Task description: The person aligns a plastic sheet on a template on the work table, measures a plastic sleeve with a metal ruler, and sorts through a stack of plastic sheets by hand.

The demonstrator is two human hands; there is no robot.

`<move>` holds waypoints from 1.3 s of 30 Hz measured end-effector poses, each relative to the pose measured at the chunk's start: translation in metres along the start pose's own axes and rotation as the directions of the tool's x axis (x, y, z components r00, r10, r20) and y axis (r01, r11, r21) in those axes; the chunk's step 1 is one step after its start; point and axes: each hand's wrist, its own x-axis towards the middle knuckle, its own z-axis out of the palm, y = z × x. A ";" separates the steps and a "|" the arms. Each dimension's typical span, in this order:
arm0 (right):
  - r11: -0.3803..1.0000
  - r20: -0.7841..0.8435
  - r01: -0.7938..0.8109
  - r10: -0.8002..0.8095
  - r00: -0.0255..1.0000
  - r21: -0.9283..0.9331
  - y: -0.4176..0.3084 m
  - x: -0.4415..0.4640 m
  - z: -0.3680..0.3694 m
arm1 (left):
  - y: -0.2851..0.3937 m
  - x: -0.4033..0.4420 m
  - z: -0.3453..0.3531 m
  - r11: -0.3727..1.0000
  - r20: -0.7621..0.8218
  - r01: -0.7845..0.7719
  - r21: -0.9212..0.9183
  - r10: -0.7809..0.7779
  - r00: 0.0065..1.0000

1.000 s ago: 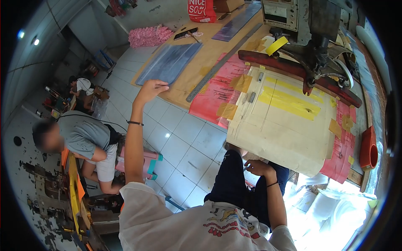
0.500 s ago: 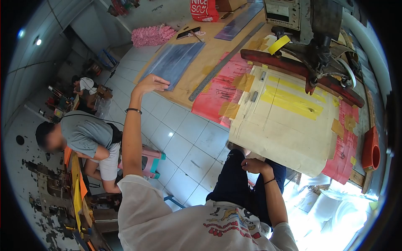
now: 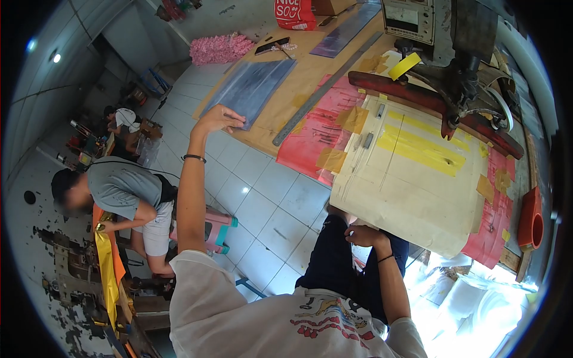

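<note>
My left hand [image 3: 219, 120] reaches out to the near corner of a stack of bluish, see-through plastic sheets [image 3: 253, 86] on the wooden table. Its thumb and fingertips are pinched together at that corner. Over my dark trousers [image 3: 325, 253], my right hand [image 3: 363, 235] is curled closed beside the table's front edge; whatever its fingers may hold is hidden. Right of the sheets lies a long metal ruler [image 3: 327, 88]. A cream board [image 3: 400, 197] with yellow tape strips and two small metal pieces lies taped over red sheeting [image 3: 307, 134].
A press-like machine [image 3: 465, 77] with a dark red bar stands over the board, a yellow tape roll [image 3: 404, 66] on it. An orange holder [image 3: 530, 215] is at the right edge. A phone [image 3: 271, 46] lies behind the sheets. A co-worker [image 3: 122, 188] bends over at the left.
My left fingers have bent inward and closed at the sheets' corner. My right hand stays put. The co-worker's hand has come up with yellow material. The view has shifted slightly.
</note>
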 end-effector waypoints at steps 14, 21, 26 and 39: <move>0.973 -0.163 -0.043 0.005 0.987 -0.228 -0.001 -0.036 -0.020 | -0.005 0.001 0.001 0.998 -0.018 -0.024 0.063 0.026 1.000; 0.986 -0.221 -0.020 -0.017 0.975 -0.164 0.027 -0.038 -0.006 | -0.006 0.001 0.002 0.998 -0.044 -0.007 0.061 0.010 0.999; 0.972 -0.262 0.053 -0.114 0.958 -0.228 0.053 -0.025 0.012 | -0.002 -0.002 0.003 0.998 -0.056 0.001 0.068 0.003 0.998; 0.983 -0.182 0.009 -0.043 0.982 -0.182 0.028 -0.030 -0.002 | -0.005 -0.002 0.003 0.999 -0.047 0.011 0.046 -0.009 0.999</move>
